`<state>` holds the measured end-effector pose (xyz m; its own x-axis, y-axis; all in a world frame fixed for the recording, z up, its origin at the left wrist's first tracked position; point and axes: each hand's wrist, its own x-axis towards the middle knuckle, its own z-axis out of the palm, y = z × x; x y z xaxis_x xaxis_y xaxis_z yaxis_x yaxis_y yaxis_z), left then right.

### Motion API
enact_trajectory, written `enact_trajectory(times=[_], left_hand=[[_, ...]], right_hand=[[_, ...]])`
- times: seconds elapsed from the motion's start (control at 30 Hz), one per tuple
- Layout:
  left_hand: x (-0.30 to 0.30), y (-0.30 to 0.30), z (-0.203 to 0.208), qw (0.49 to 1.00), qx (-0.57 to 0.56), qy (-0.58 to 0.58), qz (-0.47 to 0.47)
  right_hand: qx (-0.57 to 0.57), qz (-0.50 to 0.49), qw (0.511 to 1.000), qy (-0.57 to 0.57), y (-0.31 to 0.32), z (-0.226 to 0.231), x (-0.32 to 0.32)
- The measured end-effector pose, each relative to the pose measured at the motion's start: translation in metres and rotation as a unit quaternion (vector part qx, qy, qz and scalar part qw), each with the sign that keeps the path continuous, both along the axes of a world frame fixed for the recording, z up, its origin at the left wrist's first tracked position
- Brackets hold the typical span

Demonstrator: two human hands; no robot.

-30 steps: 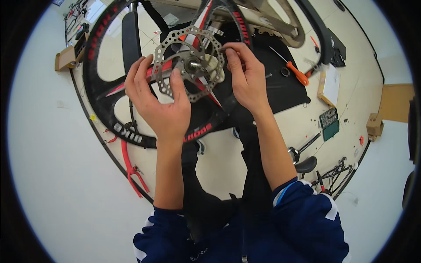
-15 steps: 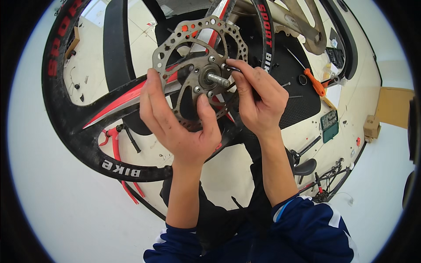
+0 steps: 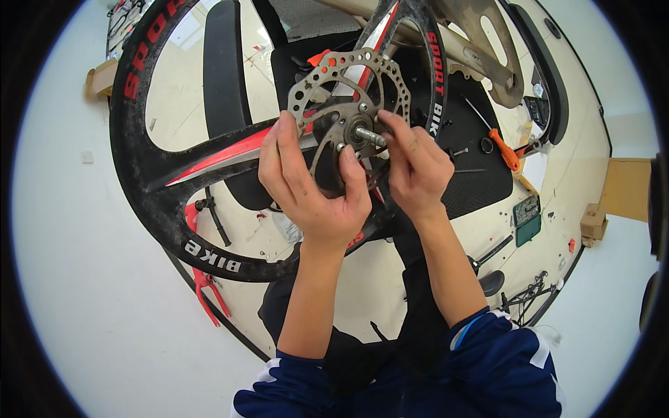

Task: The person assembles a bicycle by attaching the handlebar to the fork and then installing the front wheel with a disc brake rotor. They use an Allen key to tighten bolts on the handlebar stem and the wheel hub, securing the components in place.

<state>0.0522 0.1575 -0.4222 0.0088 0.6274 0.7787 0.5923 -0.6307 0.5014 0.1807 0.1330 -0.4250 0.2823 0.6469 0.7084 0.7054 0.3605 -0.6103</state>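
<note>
Bright, even light, strong fisheye bending, black rounded picture corners.

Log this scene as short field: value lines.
Left hand: spread across the rotor, on its left side
Right hand: curled beside the axle; anything held is unclear
Rotor: grey, perforated, at the wheel's centre
Wheel: black with red trim
Screwdriver: orange handle, right of the wheel
Case: green, open, on the floor
</note>
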Motion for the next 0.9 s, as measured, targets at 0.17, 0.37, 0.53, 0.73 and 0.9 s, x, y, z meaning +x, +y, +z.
enact_trajectory(times=[0.17,0.37,0.53,0.73,0.9], left_hand=[[0.004,0.0,-0.003,1.0,-0.011,-0.015,0.012],[0.002,-0.001,0.003,1.0,-0.01,0.006,0.02],[0.003,0.0,0.004,0.999,0.002,0.027,0.034],[0.007,-0.001,0.006,0.999,0.009,0.01,0.037],[0.005,-0.001,0.005,0.999,0.0,0.016,0.032]], right_hand=[[-0.015,0.021,0.998,0.065,0.001,0.001,0.0],[-0.019,-0.095,0.992,0.08,0.0,0.003,-0.022],[-0.029,-0.128,0.99,0.04,-0.001,0.005,-0.024],[-0.009,-0.129,0.991,0.036,-0.002,0.003,-0.027],[-0.01,-0.124,0.991,0.052,-0.004,0.003,-0.033]])
